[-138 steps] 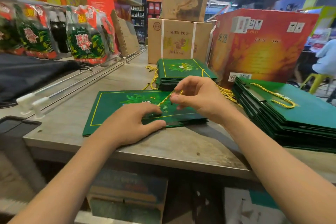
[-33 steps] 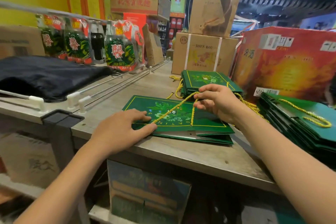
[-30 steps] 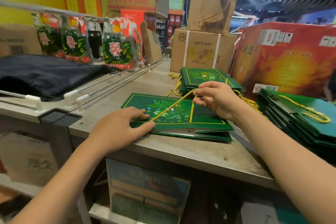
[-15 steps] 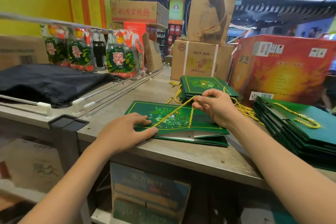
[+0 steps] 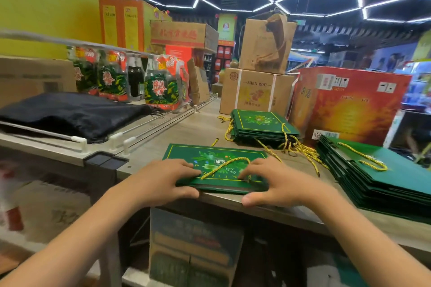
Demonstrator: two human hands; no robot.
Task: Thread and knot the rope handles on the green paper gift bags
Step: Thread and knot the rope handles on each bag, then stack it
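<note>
Both hands, left [image 5: 163, 182] and right [image 5: 277, 184], grip the near edge of the bag [image 5: 210, 158] lying flat at frame centre on the tabletop [image 5: 186, 130], fingers curled over it, its long axis left-right, the rope [image 5: 225, 164] looping between them.

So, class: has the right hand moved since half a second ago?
Yes. The right hand has come down toward the person, from the far edge of the green bag to its near edge, fingers on the bag.

Smooth green paper gift bag [image 5: 186, 155], twisted yellow rope handle [image 5: 225, 164], matt grey worktop [image 5: 186, 130], brown cardboard box [image 5: 255, 93]
</note>
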